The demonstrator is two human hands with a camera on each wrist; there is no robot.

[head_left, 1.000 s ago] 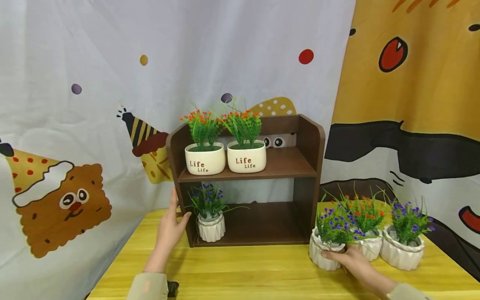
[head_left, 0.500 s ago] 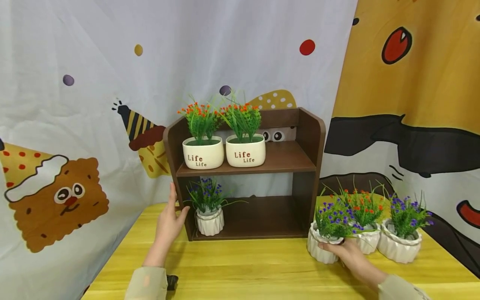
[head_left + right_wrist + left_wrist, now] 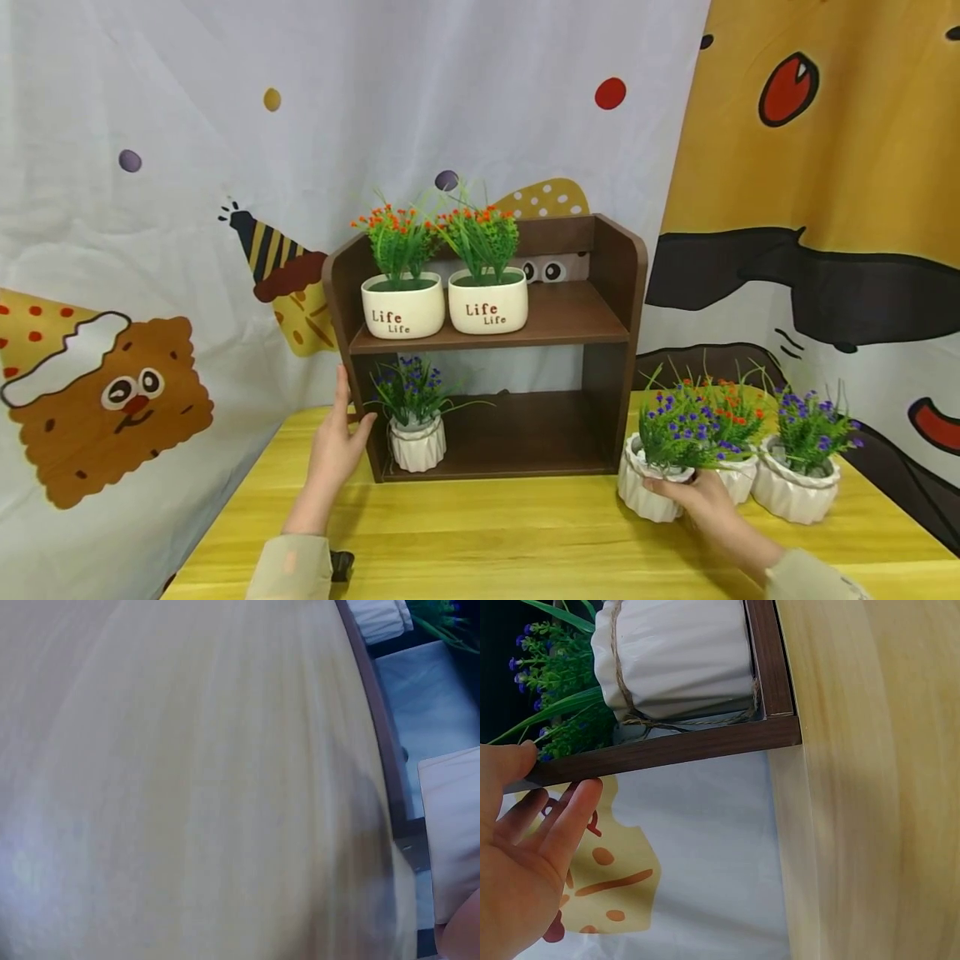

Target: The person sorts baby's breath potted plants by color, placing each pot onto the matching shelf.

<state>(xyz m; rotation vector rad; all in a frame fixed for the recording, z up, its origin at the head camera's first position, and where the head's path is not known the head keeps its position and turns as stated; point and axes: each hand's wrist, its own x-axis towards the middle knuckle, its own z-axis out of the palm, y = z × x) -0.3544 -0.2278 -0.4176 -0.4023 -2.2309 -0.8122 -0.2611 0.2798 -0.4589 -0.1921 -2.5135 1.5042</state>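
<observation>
While the left hand (image 3: 330, 458) rests straight-fingered against the outer face of the two-tier brown shelf unit (image 3: 573, 308), thumb at its front left edge, the right hand (image 3: 708, 504) grasps the white pleated flowerpot with purple blooms (image 3: 652, 493). Thumb lies across the front of the pot wall; the other fingers are mostly hidden, so their wrap cannot be told.

Location: just beside the unit's lower right front corner, toward the right edge of the yellow wood-grain desk (image 3: 480, 533). Base contact with the desk: cannot tell. An orange-flowered white pot (image 3: 742, 477) stands partly hidden behind the grasp; another purple-flowered white pot (image 3: 798, 496) is nearer the desk's right edge.

Handling (judged): glossy wall suggests glazed ceramic, hence stiff, fairly weighty for its size, liable to chip if knocked on the unit's corner. Glaze may slide under dry fingertips; the vertical pleats should add purchase. Foliage looks plastic, light and pliant, a poor handle. Best hold: thumb and fingers opposed on the pleated body, below the crimped rim, clear of the stems.
</observation>
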